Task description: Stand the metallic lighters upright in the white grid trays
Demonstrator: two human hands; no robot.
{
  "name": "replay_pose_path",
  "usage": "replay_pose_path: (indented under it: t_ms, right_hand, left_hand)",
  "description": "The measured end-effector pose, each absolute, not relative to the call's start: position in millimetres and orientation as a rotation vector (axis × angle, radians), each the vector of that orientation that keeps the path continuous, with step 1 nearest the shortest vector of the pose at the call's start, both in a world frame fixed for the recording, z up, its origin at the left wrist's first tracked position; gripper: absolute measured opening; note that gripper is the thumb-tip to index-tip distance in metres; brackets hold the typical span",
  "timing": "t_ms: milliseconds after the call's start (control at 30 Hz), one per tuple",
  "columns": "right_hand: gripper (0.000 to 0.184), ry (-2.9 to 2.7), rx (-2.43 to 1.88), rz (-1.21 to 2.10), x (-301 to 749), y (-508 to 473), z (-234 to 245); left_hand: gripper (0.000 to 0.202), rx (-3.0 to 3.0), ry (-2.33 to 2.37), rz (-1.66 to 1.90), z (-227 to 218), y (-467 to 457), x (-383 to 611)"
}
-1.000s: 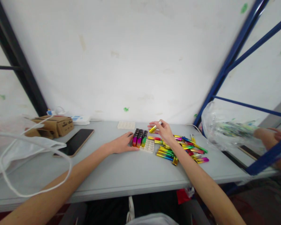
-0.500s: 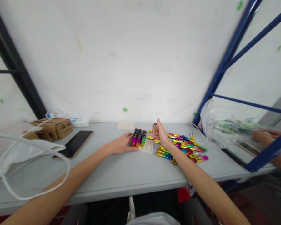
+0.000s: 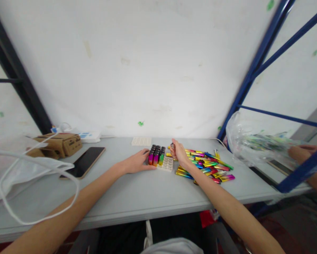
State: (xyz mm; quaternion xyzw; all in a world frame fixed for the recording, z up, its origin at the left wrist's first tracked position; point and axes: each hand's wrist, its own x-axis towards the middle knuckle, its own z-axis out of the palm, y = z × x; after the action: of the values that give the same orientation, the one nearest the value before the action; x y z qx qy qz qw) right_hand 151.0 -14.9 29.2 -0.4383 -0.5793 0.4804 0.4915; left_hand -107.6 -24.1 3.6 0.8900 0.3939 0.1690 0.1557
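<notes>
**One stick pinched above a half-filled tray**

The right hand (image 3: 178,153) pinches a small shiny stick (image 3: 172,145) between thumb and fingertips, held just over the far right corner of the white tray (image 3: 166,164). The left hand (image 3: 135,163) lies flat with its fingers loosely spread, fingertips touching the tray's left edge. Upright sticks (image 3: 156,155) with dark tops fill the tray's left half, and the right half shows bare slots. To the right of the tray, a loose pile (image 3: 206,165) of rainbow sticks is strewn over the tabletop (image 3: 137,194). A spare tray (image 3: 141,141) sits just behind it, and a phone (image 3: 85,161) and a cardboard box (image 3: 61,143) lie well off to its left.

As I judge it, the risk is the packed rows. A wrist brushing them could topple several, and the light tray could skid if the flat hand eases off.
</notes>
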Motion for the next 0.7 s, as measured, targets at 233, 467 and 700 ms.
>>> replay_pose_path:
  t_ms: [233,467,700]
  right_hand:
    - [0.049,-1.48,-1.068,1.057,153.2,-16.2,26.7]
    - [0.068,-1.589,-1.09,1.008,158.1,-10.8,23.5]
    - [0.05,-1.872,-0.953,0.449,164.7,-19.0,33.6]
  left_hand:
    - [0.07,2.562,1.119,0.512,2.2,-22.7,-108.0]
    - [0.075,2.59,1.13,0.47,3.7,-23.2,-107.6]
    - [0.075,2.586,1.117,0.504,3.7,-22.9,-108.1]
